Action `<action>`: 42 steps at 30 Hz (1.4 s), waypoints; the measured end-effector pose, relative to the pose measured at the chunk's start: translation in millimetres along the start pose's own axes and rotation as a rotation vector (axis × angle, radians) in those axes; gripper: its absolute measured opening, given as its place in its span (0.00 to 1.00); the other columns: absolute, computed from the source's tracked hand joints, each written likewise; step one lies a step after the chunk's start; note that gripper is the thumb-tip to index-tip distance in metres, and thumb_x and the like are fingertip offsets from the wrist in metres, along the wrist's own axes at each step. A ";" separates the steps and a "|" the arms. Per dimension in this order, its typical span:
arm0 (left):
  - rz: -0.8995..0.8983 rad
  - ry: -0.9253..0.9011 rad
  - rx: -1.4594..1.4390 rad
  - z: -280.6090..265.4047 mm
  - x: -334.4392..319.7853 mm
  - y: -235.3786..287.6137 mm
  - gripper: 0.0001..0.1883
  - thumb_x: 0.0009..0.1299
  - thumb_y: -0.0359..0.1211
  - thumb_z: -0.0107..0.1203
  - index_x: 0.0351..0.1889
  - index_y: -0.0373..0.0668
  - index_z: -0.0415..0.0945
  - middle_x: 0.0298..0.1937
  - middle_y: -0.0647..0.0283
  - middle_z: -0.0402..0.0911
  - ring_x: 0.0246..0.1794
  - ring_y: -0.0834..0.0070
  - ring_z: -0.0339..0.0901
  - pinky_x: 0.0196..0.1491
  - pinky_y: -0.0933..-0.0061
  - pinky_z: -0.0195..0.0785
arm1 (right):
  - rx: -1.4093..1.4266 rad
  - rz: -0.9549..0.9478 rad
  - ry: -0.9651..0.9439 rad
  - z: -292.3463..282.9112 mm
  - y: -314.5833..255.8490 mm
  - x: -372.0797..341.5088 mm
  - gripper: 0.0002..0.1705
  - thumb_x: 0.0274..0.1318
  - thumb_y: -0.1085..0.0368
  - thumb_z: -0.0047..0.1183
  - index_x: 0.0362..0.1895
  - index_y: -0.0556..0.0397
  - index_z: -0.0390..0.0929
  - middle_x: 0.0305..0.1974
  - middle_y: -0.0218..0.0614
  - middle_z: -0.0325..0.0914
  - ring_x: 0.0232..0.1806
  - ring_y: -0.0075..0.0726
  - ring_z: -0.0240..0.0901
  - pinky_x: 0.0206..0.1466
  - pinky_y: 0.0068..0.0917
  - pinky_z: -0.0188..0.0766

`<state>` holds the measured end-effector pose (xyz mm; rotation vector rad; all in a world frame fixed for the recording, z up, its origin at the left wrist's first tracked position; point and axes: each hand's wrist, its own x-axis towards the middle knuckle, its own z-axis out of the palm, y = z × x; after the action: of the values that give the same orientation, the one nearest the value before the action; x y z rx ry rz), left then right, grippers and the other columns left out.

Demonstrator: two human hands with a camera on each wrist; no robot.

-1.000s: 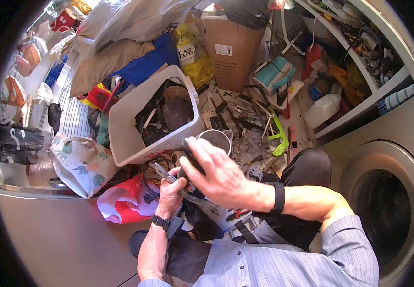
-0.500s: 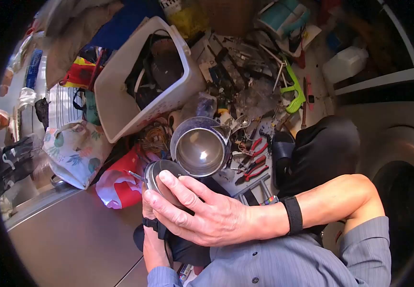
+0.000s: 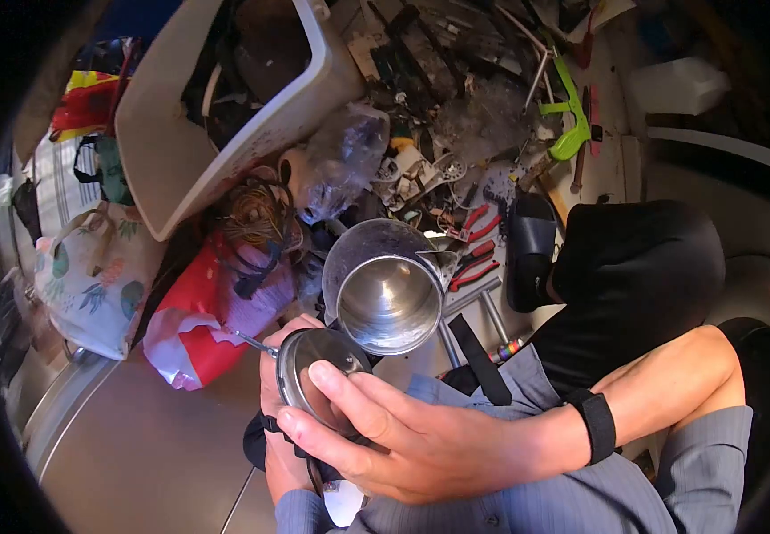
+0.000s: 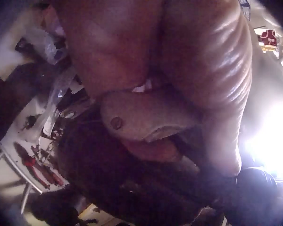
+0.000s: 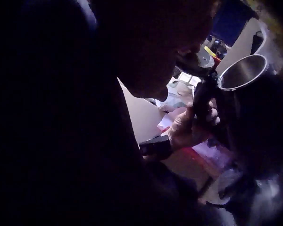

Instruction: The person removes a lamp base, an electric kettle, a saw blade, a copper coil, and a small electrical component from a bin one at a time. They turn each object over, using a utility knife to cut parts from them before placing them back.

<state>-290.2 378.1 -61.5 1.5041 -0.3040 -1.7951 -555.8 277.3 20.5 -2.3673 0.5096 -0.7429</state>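
Note:
An open metal kettle (image 3: pixel 389 303) shows its shiny inside and spout in the head view. Its round lid (image 3: pixel 318 356) stands beside the mouth, metal face toward me. My right hand (image 3: pixel 425 436) holds the lid, two fingers reaching over its face and edge, thumb hidden. My left hand (image 3: pixel 278 338) is mostly hidden behind the lid. In the right wrist view its fingers curl round the kettle's dark handle (image 5: pixel 205 94). A thin metal tip (image 3: pixel 251 344) sticks out beside it. In the left wrist view a greyish part with a screw (image 4: pixel 132 115) lies under the left hand.
A pale plastic bin (image 3: pixel 216 169) stands at the upper left. Red-handled pliers (image 3: pixel 474 267) and scattered tools lie on the floor, with a green tool (image 3: pixel 572 133) farther right. A red and white bag (image 3: pixel 193 343) and a patterned bag (image 3: pixel 96 276) are at left.
The head view has tilted down, bringing the kettle's mouth and the floor tools closer. My right hand has turned the lid so its metal face shows; both hands stay together at the kettle.

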 end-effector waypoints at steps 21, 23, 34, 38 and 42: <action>-0.053 0.015 0.006 -7.6 20.3 -10.7 0.26 0.53 0.39 0.81 0.47 0.39 0.84 0.49 0.56 0.85 0.51 0.64 0.80 0.57 0.62 0.71 | -0.102 0.136 -0.185 -0.3 37.6 8.6 0.25 0.60 0.58 0.53 0.59 0.53 0.82 0.67 0.40 0.73 0.68 0.55 0.71 0.65 0.48 0.69; -0.026 0.020 0.031 -10.5 20.1 -7.2 0.29 0.51 0.43 0.82 0.46 0.37 0.84 0.45 0.57 0.84 0.48 0.65 0.79 0.54 0.63 0.69 | -0.074 0.183 -0.155 -3.4 47.4 7.3 0.29 0.57 0.55 0.51 0.61 0.53 0.79 0.68 0.47 0.72 0.71 0.58 0.66 0.67 0.57 0.64; 0.144 -0.032 -0.114 15.0 4.3 25.1 0.27 0.62 0.38 0.77 0.53 0.35 0.80 0.42 0.62 0.82 0.30 0.77 0.79 0.25 0.78 0.70 | -0.086 0.396 -0.133 -22.2 89.1 4.1 0.38 0.55 0.55 0.68 0.62 0.66 0.69 0.61 0.57 0.72 0.63 0.63 0.69 0.61 0.49 0.70; 0.177 -0.016 -0.245 51.7 12.2 34.8 0.24 0.69 0.36 0.72 0.59 0.38 0.77 0.42 0.64 0.84 0.29 0.80 0.79 0.25 0.79 0.73 | 0.042 0.360 -0.026 -33.2 73.6 8.0 0.14 0.57 0.60 0.66 0.38 0.57 0.78 0.36 0.45 0.77 0.41 0.54 0.78 0.45 0.46 0.75; 0.136 -0.032 -0.158 86.9 20.6 38.9 0.22 0.73 0.36 0.67 0.61 0.37 0.76 0.44 0.64 0.85 0.28 0.82 0.79 0.27 0.80 0.74 | 0.696 0.843 -0.262 -32.1 61.9 18.4 0.30 0.70 0.44 0.51 0.38 0.63 0.83 0.33 0.54 0.81 0.38 0.56 0.82 0.42 0.47 0.75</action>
<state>-355.1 313.3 -28.6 1.3146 -0.2669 -1.6957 -572.2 208.0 9.2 -1.3762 0.8730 -0.1560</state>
